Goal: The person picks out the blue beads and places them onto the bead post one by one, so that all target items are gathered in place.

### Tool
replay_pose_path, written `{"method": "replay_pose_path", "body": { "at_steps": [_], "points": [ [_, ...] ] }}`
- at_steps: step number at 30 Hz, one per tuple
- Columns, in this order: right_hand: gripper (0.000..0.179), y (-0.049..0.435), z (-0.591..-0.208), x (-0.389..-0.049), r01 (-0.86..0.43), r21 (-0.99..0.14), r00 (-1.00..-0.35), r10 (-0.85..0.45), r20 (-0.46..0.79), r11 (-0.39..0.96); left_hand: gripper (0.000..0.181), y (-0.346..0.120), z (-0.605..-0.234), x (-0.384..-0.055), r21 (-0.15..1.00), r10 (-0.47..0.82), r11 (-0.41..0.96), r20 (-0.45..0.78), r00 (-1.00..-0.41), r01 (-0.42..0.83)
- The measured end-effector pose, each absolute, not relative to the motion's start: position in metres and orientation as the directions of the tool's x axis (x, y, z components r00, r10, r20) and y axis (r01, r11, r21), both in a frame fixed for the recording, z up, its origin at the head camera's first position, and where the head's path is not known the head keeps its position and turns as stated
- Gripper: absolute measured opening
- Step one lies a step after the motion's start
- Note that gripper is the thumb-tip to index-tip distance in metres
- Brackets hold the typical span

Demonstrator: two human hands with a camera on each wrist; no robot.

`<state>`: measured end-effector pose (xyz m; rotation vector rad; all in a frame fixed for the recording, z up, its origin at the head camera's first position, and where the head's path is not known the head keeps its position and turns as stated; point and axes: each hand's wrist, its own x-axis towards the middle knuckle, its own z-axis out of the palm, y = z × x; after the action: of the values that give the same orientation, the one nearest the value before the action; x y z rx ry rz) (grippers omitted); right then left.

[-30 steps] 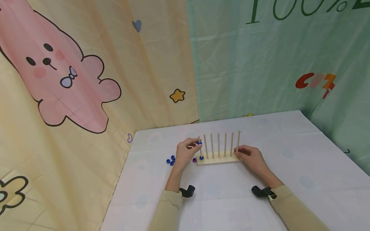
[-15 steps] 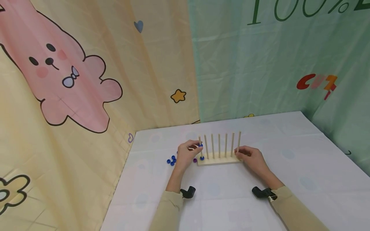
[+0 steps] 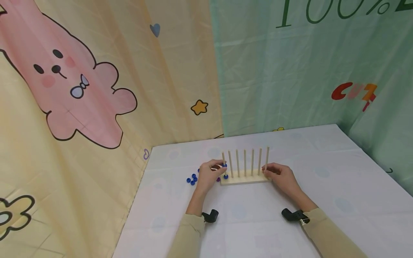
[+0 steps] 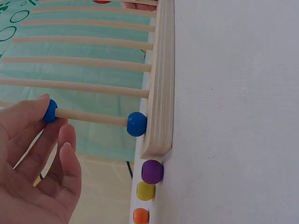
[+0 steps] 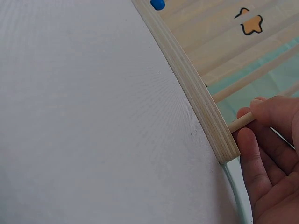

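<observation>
Left hand mostly closed: thumb and fingertips pinch a small round blue bead, other fingers loosely bent. Bead is threaded on the leftmost thin wooden peg, partway down, apart from the second round blue bead sitting at the peg's foot against the pale plywood base. Grip is on the bead's outer sides, presumably so the hole runs free along the peg.

Right hand part closed, thumb and fingers pinching the rightmost thin wooden peg low, near the base; likely steadying the rack from the end opposite the bead. Base lies flat on the white cloth-covered table, seven pegs upright, the five middle ones bare.

Purple bead just beside the base's left end, yellow bead and orange bead beyond. Loose blue beads cluster left of left hand, probably kept within its easy reach.
</observation>
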<state>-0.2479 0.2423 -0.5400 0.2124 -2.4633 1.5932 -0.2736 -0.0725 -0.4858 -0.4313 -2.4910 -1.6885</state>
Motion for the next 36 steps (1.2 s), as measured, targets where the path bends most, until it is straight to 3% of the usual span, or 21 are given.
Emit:
{"method": "replay_pose_path", "body": {
  "at_steps": [36],
  "points": [
    [0.020,0.242,-0.538,-0.246,-0.203,-0.886,-0.974,0.002,0.224,0.417,0.021,-0.072,-0.518,-0.276,0.906,0.172,0.384,0.122,-0.978,0.180]
  ]
}}
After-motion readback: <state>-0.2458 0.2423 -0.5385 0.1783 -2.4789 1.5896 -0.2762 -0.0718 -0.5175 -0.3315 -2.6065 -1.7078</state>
